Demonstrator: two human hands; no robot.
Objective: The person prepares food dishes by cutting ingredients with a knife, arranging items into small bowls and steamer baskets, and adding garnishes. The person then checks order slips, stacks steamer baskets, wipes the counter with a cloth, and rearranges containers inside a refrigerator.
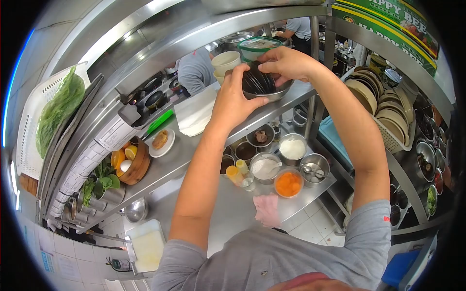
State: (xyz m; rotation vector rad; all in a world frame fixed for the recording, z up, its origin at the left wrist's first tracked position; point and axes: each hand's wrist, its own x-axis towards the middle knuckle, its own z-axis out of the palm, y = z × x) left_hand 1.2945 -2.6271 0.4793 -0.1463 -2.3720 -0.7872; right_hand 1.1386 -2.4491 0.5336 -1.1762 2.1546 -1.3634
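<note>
On the upper steel shelf stands a metal bowl (275, 95) holding a stack of thin, black, round-edged pieces (257, 83), perhaps plastic lids or small dishes. My left hand (234, 101) is closed around the left side of the bowl, its thumb along the front and its fingers beside the black pieces. From the upper right, my right hand (285, 64) reaches in with bent fingers closed on the black pieces. Its fingertips are partly hidden behind them. Just behind my hands are a cream tub (226, 60) and a green-lidded container (260, 44).
Below, the counter carries a bowl of orange pieces (289, 184), a bowl of white powder (265, 167), squeeze bottles (235, 174) and a pink cloth (266, 210). A small plate (162, 143) and wooden bowl (137, 167) stand left. Stacked bowls (392, 114) fill a right-hand basket. Other people work behind the shelf.
</note>
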